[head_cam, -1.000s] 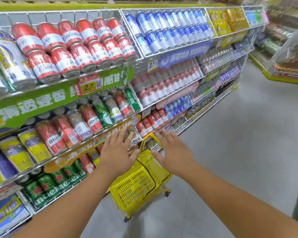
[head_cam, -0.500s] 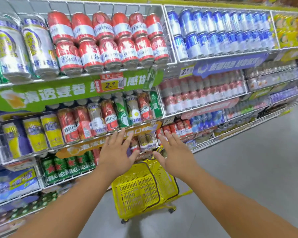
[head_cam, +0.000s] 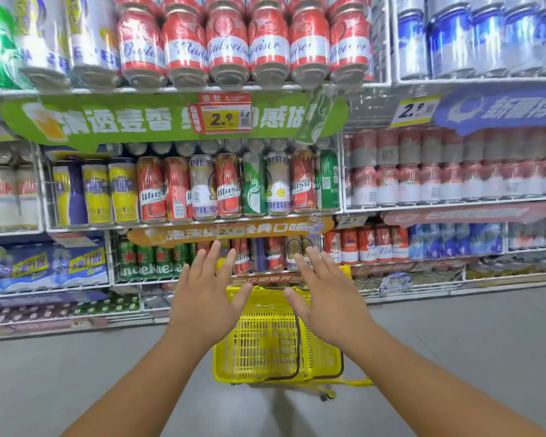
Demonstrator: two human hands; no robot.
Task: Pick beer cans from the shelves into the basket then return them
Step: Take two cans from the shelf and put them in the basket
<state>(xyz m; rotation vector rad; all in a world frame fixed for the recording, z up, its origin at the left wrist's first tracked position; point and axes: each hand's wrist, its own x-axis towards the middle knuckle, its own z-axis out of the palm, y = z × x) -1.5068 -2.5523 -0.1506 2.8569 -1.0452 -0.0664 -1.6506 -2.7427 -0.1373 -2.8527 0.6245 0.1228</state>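
Observation:
A yellow plastic basket (head_cam: 265,351) on wheels stands on the floor in front of the shelves, and no cans show inside it. My left hand (head_cam: 207,298) and my right hand (head_cam: 323,299) hover above its near rim, fingers spread, holding nothing. Wire shelves of beer cans face me: red and white cans (head_cam: 227,42) on the top row, mixed red, green and yellow cans (head_cam: 202,187) in the middle, and green cans (head_cam: 145,261) on a lower shelf just beyond my left fingertips.
Blue cans (head_cam: 473,39) fill the upper right shelf and pale red cans (head_cam: 454,171) the one below. Blue multipacks (head_cam: 44,266) sit low on the left. Price tags (head_cam: 221,118) hang on shelf edges. Grey floor (head_cam: 454,342) spreads right of the basket.
The view has turned to face the shelves squarely and moved closer. Both hands stay spread above the basket, and the basket now sits straight in front of me.

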